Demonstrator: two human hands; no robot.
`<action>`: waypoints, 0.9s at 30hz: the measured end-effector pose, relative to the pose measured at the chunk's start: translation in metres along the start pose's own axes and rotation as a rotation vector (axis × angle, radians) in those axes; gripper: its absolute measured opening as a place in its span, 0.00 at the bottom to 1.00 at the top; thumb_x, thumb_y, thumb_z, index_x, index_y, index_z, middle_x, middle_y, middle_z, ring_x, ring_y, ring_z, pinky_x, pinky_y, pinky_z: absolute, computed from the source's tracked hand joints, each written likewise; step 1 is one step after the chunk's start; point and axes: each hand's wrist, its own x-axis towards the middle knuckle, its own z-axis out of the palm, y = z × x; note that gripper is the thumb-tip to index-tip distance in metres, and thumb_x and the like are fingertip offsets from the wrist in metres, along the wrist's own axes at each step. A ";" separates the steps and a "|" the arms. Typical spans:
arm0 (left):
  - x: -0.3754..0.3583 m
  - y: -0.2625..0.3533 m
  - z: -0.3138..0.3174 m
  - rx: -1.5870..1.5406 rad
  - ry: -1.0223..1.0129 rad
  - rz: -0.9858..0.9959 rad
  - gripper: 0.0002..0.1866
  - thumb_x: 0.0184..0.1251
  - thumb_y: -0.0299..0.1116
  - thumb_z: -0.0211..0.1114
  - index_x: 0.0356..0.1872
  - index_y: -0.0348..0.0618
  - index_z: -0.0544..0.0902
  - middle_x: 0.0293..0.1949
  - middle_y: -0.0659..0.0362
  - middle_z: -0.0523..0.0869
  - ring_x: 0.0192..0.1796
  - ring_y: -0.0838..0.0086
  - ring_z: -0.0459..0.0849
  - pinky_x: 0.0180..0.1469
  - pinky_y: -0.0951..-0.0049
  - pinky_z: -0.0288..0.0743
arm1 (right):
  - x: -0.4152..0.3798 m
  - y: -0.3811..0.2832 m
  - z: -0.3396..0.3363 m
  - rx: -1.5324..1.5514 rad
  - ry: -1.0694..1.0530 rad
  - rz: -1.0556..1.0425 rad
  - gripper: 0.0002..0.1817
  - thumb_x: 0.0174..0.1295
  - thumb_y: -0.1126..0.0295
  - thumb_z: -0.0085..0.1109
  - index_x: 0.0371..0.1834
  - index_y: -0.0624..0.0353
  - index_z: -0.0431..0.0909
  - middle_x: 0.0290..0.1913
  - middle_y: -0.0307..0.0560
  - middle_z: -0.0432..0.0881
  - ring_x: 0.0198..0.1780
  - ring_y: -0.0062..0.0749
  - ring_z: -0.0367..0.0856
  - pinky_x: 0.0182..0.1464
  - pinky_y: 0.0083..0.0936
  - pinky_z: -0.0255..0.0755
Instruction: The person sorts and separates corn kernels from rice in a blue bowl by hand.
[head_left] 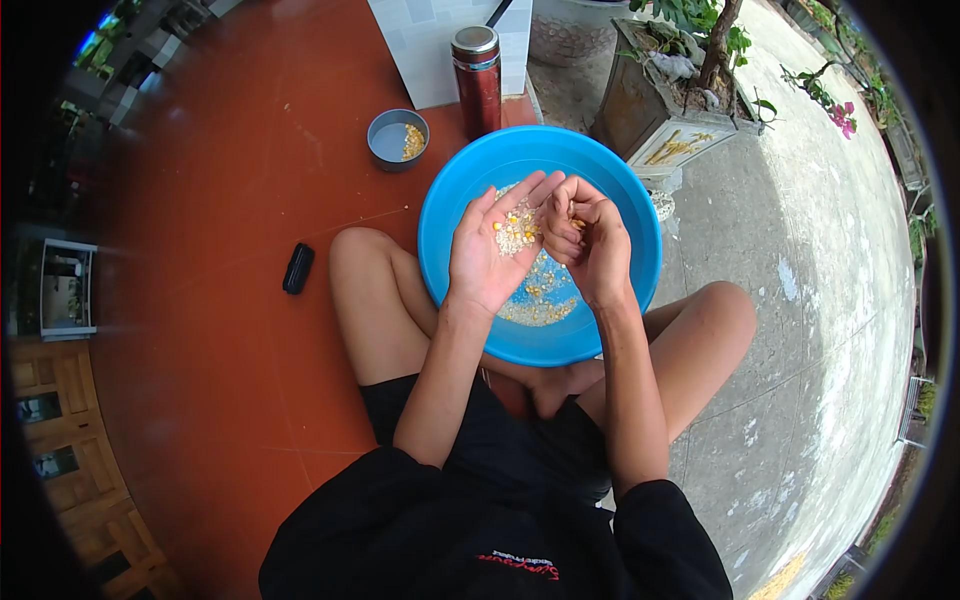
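Over a wide blue basin (640, 240), my left hand (490, 250) is palm up, its fingers stretched out. White grains and a few yellow kernels (517, 230) lie on that palm. Right beside it, my right hand (592, 235) is curled, with some yellow kernels showing between its bent fingers and palm. More pale grains mixed with yellow kernels (540, 312) are spread on the basin's floor below the hands. Beyond the basin to the left, a small grey bowl (376, 150) holds a little heap of yellow kernels (413, 141).
A red flask (478, 85) with a metal lid stands just behind the basin. A black object (298, 268) lies on the red floor (220, 240) at the left. A planter (670, 125) stands at the back right. My crossed legs are around the basin's near side.
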 end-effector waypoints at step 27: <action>-0.001 0.007 -0.003 0.063 -0.045 0.063 0.38 0.91 0.46 0.43 0.85 0.21 0.54 0.86 0.32 0.59 0.90 0.45 0.57 0.90 0.49 0.52 | -0.008 0.001 0.022 -1.343 0.013 -0.128 0.16 0.65 0.71 0.76 0.56 0.54 0.95 0.21 0.53 0.78 0.24 0.39 0.79 0.33 0.38 0.75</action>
